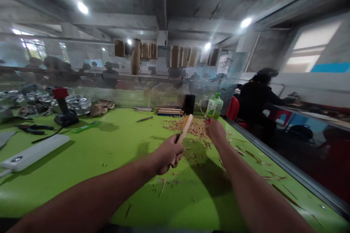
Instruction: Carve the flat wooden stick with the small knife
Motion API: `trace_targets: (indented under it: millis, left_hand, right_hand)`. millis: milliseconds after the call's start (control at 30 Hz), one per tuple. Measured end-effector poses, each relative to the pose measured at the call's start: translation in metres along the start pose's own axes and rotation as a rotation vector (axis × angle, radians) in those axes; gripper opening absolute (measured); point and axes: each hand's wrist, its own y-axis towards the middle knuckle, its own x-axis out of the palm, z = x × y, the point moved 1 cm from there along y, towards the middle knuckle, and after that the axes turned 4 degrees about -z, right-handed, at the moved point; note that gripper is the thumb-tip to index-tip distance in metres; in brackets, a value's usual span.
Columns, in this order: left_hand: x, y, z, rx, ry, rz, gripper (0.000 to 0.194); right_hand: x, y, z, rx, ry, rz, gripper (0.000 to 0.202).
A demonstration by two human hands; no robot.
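Observation:
My left hand [169,154] is closed round a pale wooden piece [186,127] that sticks up and to the right out of the fist, over the green table [117,145]. Further off and to the right, my right hand [215,131] is closed on a small tool with a bit of red showing [207,119]; most of it is hidden by the fingers. Just beyond that hand stands a green-capped bottle [214,106]. A heap of wood shavings [195,126] lies between and behind the two hands.
At the left are a red and black drill [65,109], pliers [34,128], a green knife [86,126] and a white bar [37,152]. Wooden sticks [169,111] and a dark upright block [189,104] stand near the mesh screen. A person [258,98] sits at the right.

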Motion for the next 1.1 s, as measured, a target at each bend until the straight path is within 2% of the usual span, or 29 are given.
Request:
trace_targets:
  millis: [100,267,467,667,833,1000,1100]
  left_hand:
    - [-0.013,0.015,0.001,0.063,-0.049,0.107,0.054]
    - [-0.028,0.028,0.002,0.102,0.002,0.228,0.03]
    - [-0.032,0.035,-0.001,0.107,0.102,0.29,0.023]
    - [-0.028,0.035,-0.002,0.078,0.163,0.348,0.02]
    - [-0.02,0.024,0.005,0.015,0.202,0.357,0.028]
    - [-0.009,0.016,0.0,-0.015,0.204,0.236,0.043]
    - [-0.009,0.02,-0.004,-0.001,0.233,0.204,0.044]
  right_hand:
    - [0.006,-0.015,-0.022,-0.099,0.016,0.021,0.037]
    - [0.02,-0.049,-0.056,-0.383,-0.095,-0.035,0.029]
    - [0.018,-0.071,-0.073,-0.498,-0.204,-0.07,0.025]
    - [0.015,-0.078,-0.078,-0.517,-0.235,-0.077,0.024]
    - [0.017,-0.068,-0.076,-0.511,-0.25,-0.057,0.025]
    - [0.012,-0.047,-0.056,-0.391,-0.226,0.018,0.029]
    - [0.013,-0.04,-0.052,-0.355,-0.229,0.043,0.029]
